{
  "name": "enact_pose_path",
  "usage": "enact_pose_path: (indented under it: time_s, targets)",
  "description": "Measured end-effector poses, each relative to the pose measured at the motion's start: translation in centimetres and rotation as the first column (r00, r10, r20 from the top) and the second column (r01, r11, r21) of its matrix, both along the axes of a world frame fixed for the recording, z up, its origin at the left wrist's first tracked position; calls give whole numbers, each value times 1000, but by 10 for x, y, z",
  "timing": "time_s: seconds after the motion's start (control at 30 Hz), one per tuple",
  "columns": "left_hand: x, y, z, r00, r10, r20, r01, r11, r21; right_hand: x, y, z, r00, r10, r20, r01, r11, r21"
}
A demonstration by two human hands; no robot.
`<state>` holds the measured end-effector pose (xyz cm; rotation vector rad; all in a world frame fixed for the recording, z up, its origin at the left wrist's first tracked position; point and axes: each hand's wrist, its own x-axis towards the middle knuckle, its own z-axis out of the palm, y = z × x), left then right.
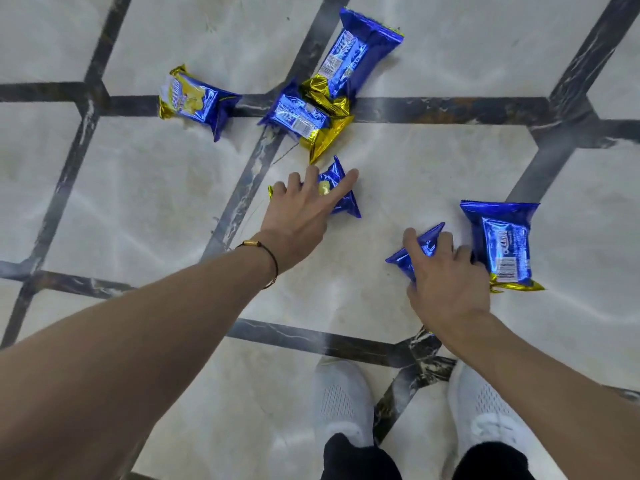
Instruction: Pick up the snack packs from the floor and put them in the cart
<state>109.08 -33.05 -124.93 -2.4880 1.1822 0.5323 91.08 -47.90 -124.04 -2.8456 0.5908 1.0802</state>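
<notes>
Blue-and-gold snack packs lie scattered on the pale marble floor (415,161), which is crossed by dark inlaid stripes. The left hand (298,216) reaches far forward, its fingers straight and spread apart, lying on the centre pack (343,199) without closing round it. The right hand (446,278) is clamped on the gripped pack (420,247), thumb and fingers curled round it, blue corners poking out beside the thumb. Just right of that hand, touching its fingers, lies the right pack (502,244), barcode up. Farther off, the left pack (194,98) lies alone. The middle pack (298,116) rests on gold wrapper, and the far pack (360,50) touches that cluster. A cord bracelet (266,254) circles the left wrist. White shoes (339,400) stand at the near edge.
</notes>
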Motion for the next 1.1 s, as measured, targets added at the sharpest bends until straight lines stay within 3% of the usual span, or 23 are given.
enact_pose_path:
  time_s: [0.23,0.37,0.43,0.63,0.77,1.1]
  targets:
    - [-33,12,28,949,298,-103,-303,952,-43,9,-7,26,993,-91,70,88,995,44]
    - [-43,2,85,847,498,-188,-518,852,-79,30,-23,82,978,-135,156,125,990,69]
    - [-44,-9,126,826,529,-193,-551,831,-79,41,-35,122,968,-146,205,133,988,76]
    - [-17,-43,277,764,628,-149,-645,737,-203,90,-69,275,934,-175,312,162,985,66]
    - [20,-72,392,695,680,-234,-716,627,-306,132,-93,391,895,-153,419,140,988,60]
    - [75,-133,699,753,643,-140,-592,570,-569,186,-152,714,754,-132,643,182,983,-11]
